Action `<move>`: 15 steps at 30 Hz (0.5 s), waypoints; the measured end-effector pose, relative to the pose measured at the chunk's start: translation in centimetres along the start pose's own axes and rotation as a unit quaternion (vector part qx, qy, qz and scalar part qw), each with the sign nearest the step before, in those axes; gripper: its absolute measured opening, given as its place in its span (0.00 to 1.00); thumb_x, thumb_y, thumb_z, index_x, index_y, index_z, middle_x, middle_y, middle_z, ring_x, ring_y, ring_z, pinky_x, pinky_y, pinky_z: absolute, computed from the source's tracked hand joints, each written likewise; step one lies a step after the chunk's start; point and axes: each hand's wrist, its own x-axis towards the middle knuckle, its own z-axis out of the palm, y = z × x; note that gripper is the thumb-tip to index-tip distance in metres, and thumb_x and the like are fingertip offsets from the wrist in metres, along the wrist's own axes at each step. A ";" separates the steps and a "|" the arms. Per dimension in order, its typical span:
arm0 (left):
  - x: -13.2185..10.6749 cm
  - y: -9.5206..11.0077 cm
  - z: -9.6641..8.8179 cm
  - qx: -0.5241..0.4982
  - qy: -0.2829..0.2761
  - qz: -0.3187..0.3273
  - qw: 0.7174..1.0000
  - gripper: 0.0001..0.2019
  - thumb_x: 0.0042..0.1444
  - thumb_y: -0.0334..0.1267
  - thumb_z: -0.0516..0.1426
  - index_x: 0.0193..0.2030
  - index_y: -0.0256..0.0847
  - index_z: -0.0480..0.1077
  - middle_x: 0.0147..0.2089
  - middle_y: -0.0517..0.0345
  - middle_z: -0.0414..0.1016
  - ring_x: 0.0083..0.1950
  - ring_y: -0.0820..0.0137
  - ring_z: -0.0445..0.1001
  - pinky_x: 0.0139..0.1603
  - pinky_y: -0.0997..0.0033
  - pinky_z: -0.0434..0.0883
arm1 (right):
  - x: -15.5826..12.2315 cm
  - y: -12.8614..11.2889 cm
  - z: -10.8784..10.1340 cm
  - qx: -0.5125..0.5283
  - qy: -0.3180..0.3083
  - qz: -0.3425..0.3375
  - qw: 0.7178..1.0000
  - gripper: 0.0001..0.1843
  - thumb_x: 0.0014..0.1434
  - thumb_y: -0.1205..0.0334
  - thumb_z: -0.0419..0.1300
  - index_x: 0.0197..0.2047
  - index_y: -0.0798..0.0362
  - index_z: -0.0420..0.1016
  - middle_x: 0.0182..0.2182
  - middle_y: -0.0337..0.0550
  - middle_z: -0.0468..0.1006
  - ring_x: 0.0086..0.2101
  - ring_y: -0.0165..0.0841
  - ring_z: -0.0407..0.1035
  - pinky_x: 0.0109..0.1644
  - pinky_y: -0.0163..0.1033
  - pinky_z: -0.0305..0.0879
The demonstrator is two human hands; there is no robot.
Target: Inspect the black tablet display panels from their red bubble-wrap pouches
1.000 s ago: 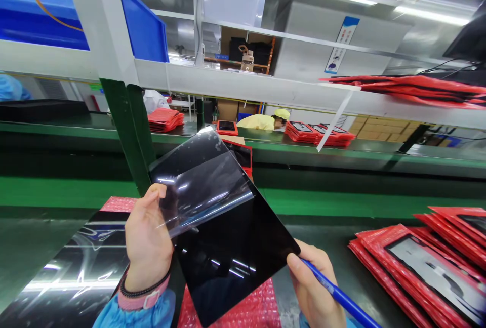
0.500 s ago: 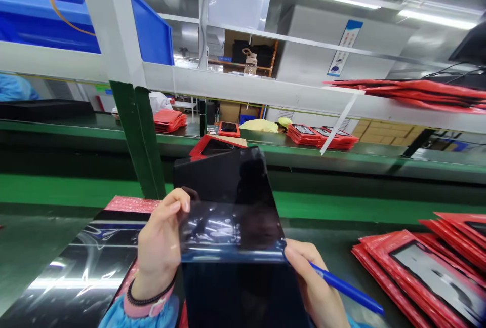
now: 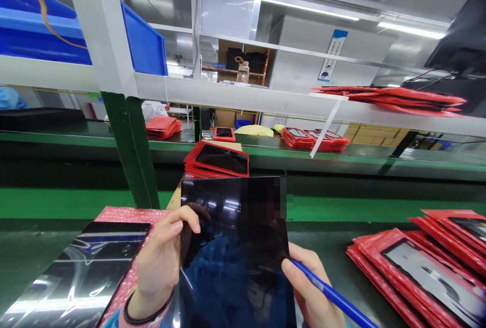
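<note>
I hold a glossy black tablet-like panel (image 3: 235, 247) upright in front of me with both hands. My left hand (image 3: 161, 262) grips its left edge, thumb curled over the screen side. My right hand (image 3: 311, 287) supports the right edge while its fingers also pinch a blue pen (image 3: 334, 295) that points down to the right. The screen reflects ceiling lights and blue clothing. The clear film is no longer visible on the panel.
A dark glossy sheet (image 3: 76, 277) on red bubble wrap (image 3: 129, 214) lies at lower left. Red-bagged panels (image 3: 429, 267) are stacked at right; another red bag (image 3: 218, 160) sits behind the panel. A green conveyor (image 3: 341, 206), a green post (image 3: 131, 151) and a white shelf (image 3: 266, 97) stand ahead.
The panel turned from tilted to squarely upright. The clear film that curled off its upper part was laid down and is no longer seen. My left thumb slid onto the screen edge.
</note>
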 end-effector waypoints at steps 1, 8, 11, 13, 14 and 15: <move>0.0 -0.1 -0.1 0.001 -0.008 0.005 1.000 0.10 0.45 0.41 0.59 0.18 0.41 0.75 0.25 0.54 0.73 0.30 0.67 0.67 0.28 0.72 0.64 | 0.1 0.0 -0.1 -0.002 0.000 -0.010 1.000 0.22 0.43 0.42 0.72 0.38 0.47 0.84 0.41 0.47 0.83 0.43 0.46 0.76 0.47 0.46 0.73; 0.0 -1.2 -0.7 0.064 -0.025 0.037 0.997 0.06 0.42 0.34 0.63 0.18 0.43 0.74 0.27 0.58 0.76 0.30 0.69 0.70 0.30 0.75 0.64 | 1.6 -1.5 0.2 0.077 -0.133 -0.134 0.979 0.19 0.56 0.52 0.66 0.52 0.41 0.78 0.46 0.45 0.83 0.44 0.42 0.79 0.45 0.40 0.76; 0.0 -1.5 -0.5 0.096 -0.067 0.069 0.991 0.07 0.45 0.34 0.63 0.18 0.44 0.75 0.21 0.60 0.70 0.24 0.73 0.64 0.25 0.76 0.61 | 1.8 -1.6 0.2 0.052 -0.081 -0.174 0.980 0.18 0.57 0.55 0.66 0.51 0.41 0.78 0.45 0.44 0.84 0.44 0.41 0.79 0.47 0.38 0.75; -0.1 -1.8 -0.4 0.118 -0.096 0.075 0.986 0.07 0.46 0.34 0.63 0.19 0.44 0.75 0.19 0.61 0.69 0.22 0.73 0.62 0.23 0.75 0.59 | 1.5 -1.3 0.2 -0.007 -0.004 -0.193 0.981 0.18 0.55 0.54 0.67 0.50 0.43 0.79 0.42 0.42 0.85 0.41 0.40 0.80 0.46 0.37 0.75; -0.2 -1.9 -0.4 0.126 -0.107 0.075 0.983 0.07 0.47 0.35 0.63 0.20 0.44 0.76 0.18 0.61 0.69 0.21 0.74 0.61 0.22 0.75 0.58 | 1.3 -1.2 0.2 -0.042 0.035 -0.204 0.977 0.19 0.55 0.53 0.67 0.50 0.44 0.79 0.41 0.42 0.85 0.40 0.40 0.80 0.45 0.36 0.76; -0.3 -2.1 -0.4 0.132 -0.114 0.074 0.982 0.07 0.47 0.35 0.63 0.20 0.44 0.76 0.18 0.60 0.69 0.21 0.74 0.61 0.22 0.75 0.57 | 1.0 -1.1 0.2 -0.080 0.068 -0.217 0.971 0.19 0.55 0.51 0.67 0.50 0.44 0.79 0.40 0.41 0.85 0.39 0.40 0.80 0.44 0.37 0.76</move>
